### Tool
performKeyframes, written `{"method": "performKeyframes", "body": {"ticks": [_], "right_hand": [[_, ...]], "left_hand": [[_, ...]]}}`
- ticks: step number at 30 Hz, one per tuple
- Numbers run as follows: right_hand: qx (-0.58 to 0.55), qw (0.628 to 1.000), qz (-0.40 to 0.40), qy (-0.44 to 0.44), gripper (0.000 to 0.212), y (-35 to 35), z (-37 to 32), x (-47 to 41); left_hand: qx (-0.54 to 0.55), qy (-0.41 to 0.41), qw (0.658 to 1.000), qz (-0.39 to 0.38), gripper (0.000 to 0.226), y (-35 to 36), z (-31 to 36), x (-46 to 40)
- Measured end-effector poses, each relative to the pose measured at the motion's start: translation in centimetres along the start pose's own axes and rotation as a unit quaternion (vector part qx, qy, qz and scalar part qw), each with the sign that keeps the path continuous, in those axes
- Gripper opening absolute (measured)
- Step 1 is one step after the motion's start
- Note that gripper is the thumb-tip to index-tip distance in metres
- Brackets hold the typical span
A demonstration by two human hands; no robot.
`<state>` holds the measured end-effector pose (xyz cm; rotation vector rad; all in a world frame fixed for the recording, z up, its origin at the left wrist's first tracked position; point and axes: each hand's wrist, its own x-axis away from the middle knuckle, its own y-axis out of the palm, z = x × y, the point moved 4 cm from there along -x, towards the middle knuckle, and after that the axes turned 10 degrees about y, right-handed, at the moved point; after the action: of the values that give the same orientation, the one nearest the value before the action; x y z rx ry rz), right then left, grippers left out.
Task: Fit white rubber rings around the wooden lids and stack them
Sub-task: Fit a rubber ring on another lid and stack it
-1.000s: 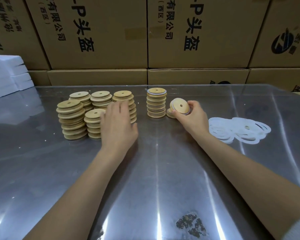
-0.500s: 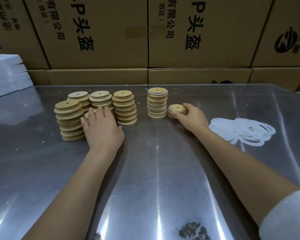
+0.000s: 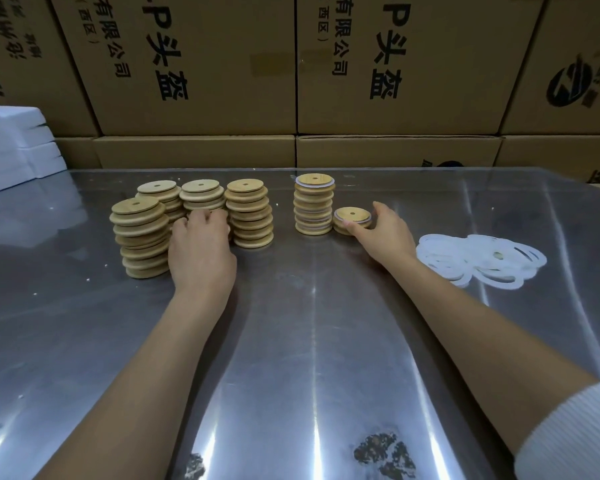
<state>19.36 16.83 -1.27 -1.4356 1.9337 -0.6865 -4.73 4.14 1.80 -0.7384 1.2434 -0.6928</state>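
Observation:
Several stacks of bare wooden lids stand on the left of the metal table. My left hand lies over a low stack among them, its fingertips curled round the top lid, which is mostly hidden. To the right stands a tall stack of lids with white rings. Beside it is a short ringed stack; my right hand holds its top lid between thumb and fingers. Loose white rubber rings lie in a pile further right.
Large printed cardboard boxes form a wall along the table's far edge. A pile of white flat packs sits at the back left. A dark stain marks the table's near part.
My right hand turned the ringed lid flat and set it down on the short stack. My left hand slid left onto a low bare stack and curled its fingertips over the top lid.

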Motion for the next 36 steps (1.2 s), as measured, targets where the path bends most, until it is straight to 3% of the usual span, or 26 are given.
{"method": "performKeyframes", "body": {"ticks": [5, 9, 14, 19, 24, 26, 29, 36], "right_hand": [[0.015, 0.998, 0.054, -0.013, 0.045, -1.5, 0.2, 2.3], [0.074, 0.990, 0.071, -0.100, 0.023, -2.9, 0.3, 5.7], [0.161, 0.972, 0.070, -0.157, 0.022, -4.1, 1.5, 8.3], [0.232, 0.962, 0.119, -0.076, 0.026, -5.7, 1.6, 8.1], [0.291, 0.952, 0.088, 0.025, 0.041, -6.0, 3.0, 7.4], [0.307, 0.948, 0.080, 0.033, 0.038, -6.1, 3.1, 7.0], [0.306, 0.948, 0.089, 0.012, 0.013, -6.2, 3.0, 6.7], [0.217, 0.972, 0.092, 0.011, 0.021, -6.8, 3.1, 6.7]], "left_hand": [[0.083, 0.088, 0.991, 0.051, 0.046, -0.5, 1.6, 0.1], [0.151, 0.184, 0.971, 0.004, 0.036, -0.3, 4.6, 0.8], [0.164, 0.258, 0.952, -0.010, 0.030, -0.1, 7.3, 1.9], [0.164, 0.295, 0.941, -0.013, 0.027, -0.1, 8.2, 2.4], [0.176, 0.312, 0.933, -0.033, 0.026, 0.5, 9.0, 2.5], [0.180, 0.315, 0.931, -0.042, 0.026, 0.8, 9.2, 2.5], [0.215, 0.317, 0.921, -0.069, 0.028, 1.4, 9.3, 2.6], [0.258, 0.323, 0.902, -0.127, 0.043, 2.5, 9.5, 3.0]]}}
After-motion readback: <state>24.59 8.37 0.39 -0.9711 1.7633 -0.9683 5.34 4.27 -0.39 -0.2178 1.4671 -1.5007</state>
